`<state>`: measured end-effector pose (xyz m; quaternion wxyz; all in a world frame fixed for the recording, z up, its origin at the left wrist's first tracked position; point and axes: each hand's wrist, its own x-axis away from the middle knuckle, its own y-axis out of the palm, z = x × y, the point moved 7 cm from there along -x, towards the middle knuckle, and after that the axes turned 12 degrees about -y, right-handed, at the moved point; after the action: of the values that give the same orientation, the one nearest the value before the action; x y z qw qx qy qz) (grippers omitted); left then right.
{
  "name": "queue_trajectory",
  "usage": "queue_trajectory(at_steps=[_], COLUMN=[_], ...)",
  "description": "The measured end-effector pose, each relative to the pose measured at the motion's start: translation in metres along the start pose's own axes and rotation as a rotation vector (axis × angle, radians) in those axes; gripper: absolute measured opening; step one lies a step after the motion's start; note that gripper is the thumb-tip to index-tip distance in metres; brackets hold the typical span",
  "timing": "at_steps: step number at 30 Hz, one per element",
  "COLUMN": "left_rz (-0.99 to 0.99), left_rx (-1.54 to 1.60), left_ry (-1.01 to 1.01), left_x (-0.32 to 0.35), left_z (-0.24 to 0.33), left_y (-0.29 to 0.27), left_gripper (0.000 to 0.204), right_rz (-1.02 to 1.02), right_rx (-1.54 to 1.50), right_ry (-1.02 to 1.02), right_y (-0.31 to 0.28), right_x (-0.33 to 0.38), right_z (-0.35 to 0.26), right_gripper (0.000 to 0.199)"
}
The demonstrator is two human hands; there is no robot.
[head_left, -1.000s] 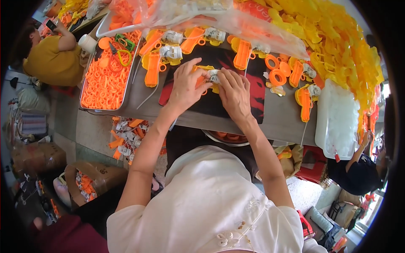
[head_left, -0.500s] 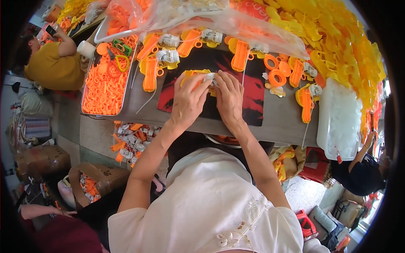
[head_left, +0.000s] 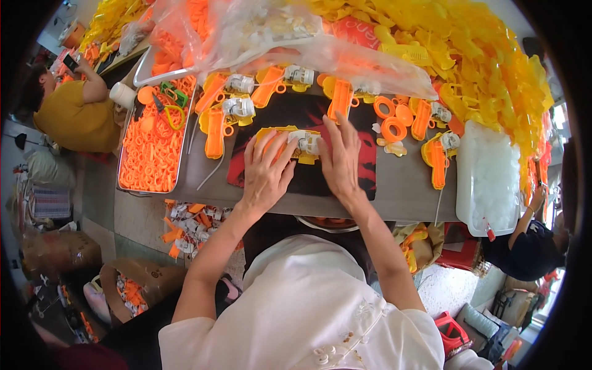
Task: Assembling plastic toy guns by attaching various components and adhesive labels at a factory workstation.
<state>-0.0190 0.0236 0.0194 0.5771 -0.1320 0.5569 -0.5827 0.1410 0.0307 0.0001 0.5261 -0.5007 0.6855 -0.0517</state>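
A yellow toy-gun half shell (head_left: 306,160) lies on the dark red-and-black mat (head_left: 296,188) in front of me. Its orange handle is partly under my left hand, and a white mechanism (head_left: 306,142) sits in its right end. My left hand (head_left: 265,176) curls over the handle, fingers on top and thumb at the near side, holding it. Beside the mechanism my right hand (head_left: 340,163) is open with fingers stretched forward. Its index and thumb side is close to the white part; whether they touch is unclear. Similar orange-and-yellow toy assemblies (head_left: 216,132) lie behind the mat.
A tray of small orange parts (head_left: 148,163), with pliers on top, stands left. A translucent bin (head_left: 487,185) stands right. Orange rings (head_left: 393,129) lie nearer the mat. Yellow shells (head_left: 487,80) and plastic bags (head_left: 271,37) fill the back. Two other people are at the sides.
The toy-gun half, earlier pinched at its white part by both hands, now rests lower in view. My right hand has let go and its fingers have spread; the white mechanism shows.
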Motion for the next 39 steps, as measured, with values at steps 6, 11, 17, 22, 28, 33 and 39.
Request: queue_trajectory(at_steps=[6, 11, 17, 22, 28, 33, 39], left_rz=[-0.109, -0.066, -0.005, -0.015, -0.194, -0.210, -0.208], left_rx=[0.010, -0.025, -0.028, 0.018, 0.012, 0.041, 0.039], left_ry=[0.015, 0.004, 0.060, 0.101, 0.107, 0.114, 0.108], left_x=[-0.003, -0.035, -0.082, -0.064, -0.049, -0.052, -0.050], left_z=[-0.011, -0.026, -0.028, -0.015, -0.031, -0.023, -0.025], left_y=[0.014, 0.042, 0.071, 0.046, 0.051, 0.058, 0.053], left_gripper=[0.052, 0.051, 0.048, 0.053, 0.053, 0.051, 0.051], right_rz=[-0.173, -0.122, -0.150, -0.015, 0.566, 0.651, 0.478], right_rx=[0.244, 0.129, 0.163, 0.059, 0.090, 0.036, -0.241], right_ry=[-0.126, -0.129, -0.082, -0.125, 0.029, 0.512, 0.814], right_y=[-0.001, 0.001, 0.021, -0.041, -0.174, -0.209, -0.170], right_x=[-0.023, -0.014, -0.030, -0.046, -0.083, -0.071, -0.111], right_z=[0.039, 0.051, 0.051, 0.049, 0.099, 0.290, 0.329], right_gripper=[0.037, 0.036, 0.050, 0.031, 0.015, 0.030, 0.042])
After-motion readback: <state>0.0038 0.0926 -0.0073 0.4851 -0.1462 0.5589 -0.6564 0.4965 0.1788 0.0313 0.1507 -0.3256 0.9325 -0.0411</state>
